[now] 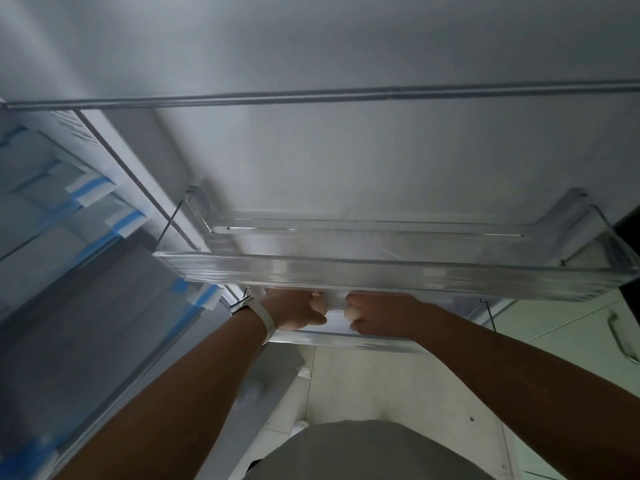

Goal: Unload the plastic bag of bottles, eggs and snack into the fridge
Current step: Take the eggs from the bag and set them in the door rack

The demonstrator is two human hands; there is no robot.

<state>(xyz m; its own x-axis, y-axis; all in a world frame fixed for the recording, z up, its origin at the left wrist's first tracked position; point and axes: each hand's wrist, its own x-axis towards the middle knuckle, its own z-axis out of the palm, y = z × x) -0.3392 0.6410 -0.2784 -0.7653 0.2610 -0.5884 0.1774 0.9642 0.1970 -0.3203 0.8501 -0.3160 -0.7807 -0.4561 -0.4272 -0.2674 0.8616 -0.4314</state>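
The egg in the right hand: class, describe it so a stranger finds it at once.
Start at the white fridge door and drop to the wide clear door bin. Just beneath it two hands reach in; the right hand, with a bare wrist, holds the pale egg. The other egg sits in the left hand, which wears a white strap.

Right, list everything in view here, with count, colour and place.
eggs: two, cream, one in each hand, below the upper bin
bins: two, clear, on the door, one above the other
door: one, white, open, fills the upper view
rail: one, grey, across the door above the bins
tape: several strips, blue, on the shelves at left
handle: one, metal, far right
floor: pale tiles, below the door
watch: one, white strap, left wrist
left hand: grips one egg at the lower bin
right hand: grips the other egg
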